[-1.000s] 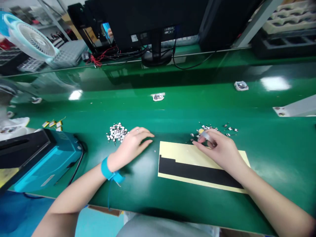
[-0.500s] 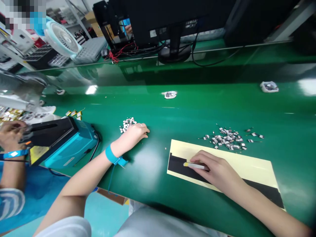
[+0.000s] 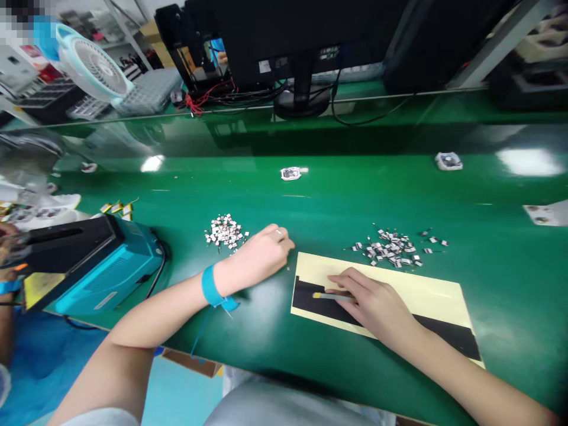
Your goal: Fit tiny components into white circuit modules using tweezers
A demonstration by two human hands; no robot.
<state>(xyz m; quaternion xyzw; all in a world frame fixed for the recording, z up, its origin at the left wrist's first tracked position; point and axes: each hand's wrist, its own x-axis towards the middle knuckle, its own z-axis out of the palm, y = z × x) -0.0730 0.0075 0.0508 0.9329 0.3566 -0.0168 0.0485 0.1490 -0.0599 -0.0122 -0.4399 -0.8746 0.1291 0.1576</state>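
Observation:
My left hand (image 3: 261,255), with a blue strap (image 3: 212,286) on its wrist, is closed above the green table, just left of the yellow sheet. What its fingers hold, if anything, is hidden. My right hand (image 3: 373,299) grips a pale tool with a yellow tip (image 3: 333,296) over the black strip (image 3: 305,297) on the yellow sheet (image 3: 437,299). Small whitish parts (image 3: 224,231) lie in a pile left of my left hand. Another pile of small grey parts (image 3: 393,248) sits behind the sheet.
At the left stands a teal and black device (image 3: 110,266); another person's hand (image 3: 6,236) is beyond it. White-cased parts (image 3: 291,173) (image 3: 449,161) sit farther back. Behind are a monitor stand (image 3: 303,97), cables and a fan (image 3: 95,65). A white piece (image 3: 548,213) lies at the right.
My left hand has moved right, away from the whitish pile and towards the sheet, uncovering more of that pile. My right hand still holds the tool over the strip. The view has shifted slightly.

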